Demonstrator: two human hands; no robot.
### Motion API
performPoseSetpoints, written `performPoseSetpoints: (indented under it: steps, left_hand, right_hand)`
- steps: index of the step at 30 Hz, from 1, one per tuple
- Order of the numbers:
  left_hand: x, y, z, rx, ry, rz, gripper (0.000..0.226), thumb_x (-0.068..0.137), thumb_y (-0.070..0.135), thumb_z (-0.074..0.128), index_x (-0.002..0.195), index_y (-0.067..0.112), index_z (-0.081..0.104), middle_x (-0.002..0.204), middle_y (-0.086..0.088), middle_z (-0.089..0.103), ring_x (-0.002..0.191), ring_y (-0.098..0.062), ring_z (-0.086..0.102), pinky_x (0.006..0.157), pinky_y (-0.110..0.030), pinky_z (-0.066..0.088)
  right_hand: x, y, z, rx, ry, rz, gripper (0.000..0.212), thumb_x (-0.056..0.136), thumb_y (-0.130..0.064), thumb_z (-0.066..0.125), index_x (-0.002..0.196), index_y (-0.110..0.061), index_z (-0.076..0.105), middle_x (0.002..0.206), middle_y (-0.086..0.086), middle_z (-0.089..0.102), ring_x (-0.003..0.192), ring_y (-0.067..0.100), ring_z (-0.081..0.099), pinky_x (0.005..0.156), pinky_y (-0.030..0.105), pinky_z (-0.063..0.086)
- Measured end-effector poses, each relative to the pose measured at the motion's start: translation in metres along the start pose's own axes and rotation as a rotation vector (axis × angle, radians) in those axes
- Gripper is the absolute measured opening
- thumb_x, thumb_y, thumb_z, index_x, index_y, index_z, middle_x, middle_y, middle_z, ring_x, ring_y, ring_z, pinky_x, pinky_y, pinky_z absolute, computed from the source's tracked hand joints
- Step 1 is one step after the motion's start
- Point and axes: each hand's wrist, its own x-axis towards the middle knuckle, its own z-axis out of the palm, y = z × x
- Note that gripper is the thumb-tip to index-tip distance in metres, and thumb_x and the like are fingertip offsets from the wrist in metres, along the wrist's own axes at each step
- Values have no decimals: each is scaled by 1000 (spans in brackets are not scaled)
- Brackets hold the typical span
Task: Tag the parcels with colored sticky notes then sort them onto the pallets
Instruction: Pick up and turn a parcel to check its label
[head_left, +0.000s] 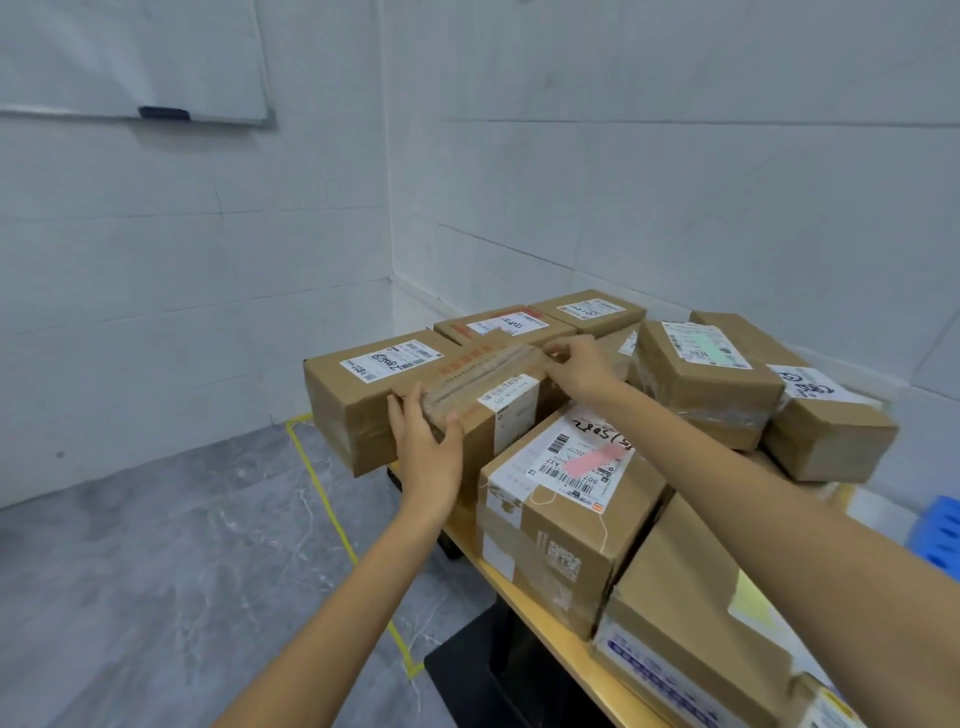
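Nearest the camera, at lower right, a big parcel (691, 613) carries a pale yellow patch (748, 597) (probably a note) and sits on the surface (519, 592) with the rest of the pile. Further out, the long parcel (483, 376) lies atop the stack, held at both ends. The left hand (426, 441) wraps the near end, thumb on one side and fingers on the other, while the right hand (576, 369) clamps the far end. Its long axis runs from near-left to far-right, slanting away from the person, with the taped face up. The left hand is nearer the body, so a lift would likely pivot about that end. No coloured note shows on it. The box just to its right bears a pink note (592, 460), and one beyond bears a green note (714, 348). No pallet is plainly in view, only yellow tape (322, 499) on the floor to the left.
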Motion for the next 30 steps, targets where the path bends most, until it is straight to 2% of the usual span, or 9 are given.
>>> performPoseSetpoints:
  steps: [5, 9, 13, 17, 20, 22, 24, 28, 30]
  left_hand:
    - [-22, 63, -20, -151, 56, 133, 75, 91, 20, 63, 151, 24, 18, 151, 4, 22, 137, -11, 31, 112, -28, 31]
    - [-45, 117, -33, -289, 39, 77, 83, 85, 30, 70, 150, 27, 18, 143, 2, 35, 120, -11, 49, 98, -31, 46]
    - [-83, 153, -27, -383, -216, 47, 32, 86, 26, 70, 115, 17, 59, 108, -3, 66, 92, -17, 66, 74, -29, 56]
    - [-140, 170, -11, -375, -457, 31, 43, 86, 25, 70, 124, 10, 56, 113, -10, 65, 102, -26, 66, 87, -38, 56]
    - [-186, 175, -1, -384, -650, 20, 38, 92, 26, 61, 124, 5, 56, 110, -13, 66, 93, -20, 69, 77, -31, 59]
    - [-222, 177, 4, -323, -768, 32, 34, 93, 31, 58, 120, 10, 60, 88, -7, 65, 68, -12, 69, 67, -26, 60]
    - [-251, 174, 11, -196, -847, 60, 31, 93, 34, 58, 115, 14, 63, 75, -3, 60, 52, -11, 62, 57, -24, 58]
    - [-293, 153, 32, -51, -1033, -27, 30, 95, 37, 55, 98, 10, 67, 76, -6, 60, 50, -13, 60, 48, -28, 55]
    - [-303, 132, 46, 138, -1046, 33, 32, 94, 39, 54, 110, 14, 65, 84, -4, 65, 58, -12, 62, 49, -27, 53]
  right_hand:
    - [-23, -34, -50, 380, 228, -53, 33, 91, -2, 55, 122, -12, 62, 117, 2, 61, 105, 17, 56, 85, 25, 51]
    - [-68, -48, -119, 507, 384, -170, 32, 85, 1, 59, 114, -11, 67, 104, 2, 65, 102, 20, 61, 93, 34, 52]
    - [-138, -37, -184, 528, 478, -265, 37, 80, 6, 58, 109, -15, 67, 108, 4, 66, 107, 21, 61, 95, 35, 51]
    - [-220, -10, -229, 540, 574, -310, 40, 79, 8, 57, 116, -8, 62, 111, 3, 63, 108, 15, 59, 96, 29, 50]
    - [-278, 19, -248, 536, 526, -302, 47, 82, 4, 59, 126, -12, 54, 125, 3, 56, 120, 11, 52, 102, 24, 44]
    - [-317, 43, -255, 465, 503, -242, 48, 82, -5, 62, 125, -25, 53, 135, 2, 50, 128, 11, 46, 103, 22, 42]
    - [-348, 67, -257, 452, 517, -139, 49, 78, -9, 60, 123, -28, 54, 138, 8, 48, 120, 15, 51, 90, 20, 47]
    - [-383, 102, -230, 481, 461, 32, 42, 84, 3, 53, 120, -19, 58, 122, 4, 60, 106, 11, 57, 80, 13, 48]
    - [-393, 119, -209, 439, 430, 143, 40, 87, 9, 47, 118, -12, 60, 114, 2, 61, 96, 8, 59, 70, 8, 47]
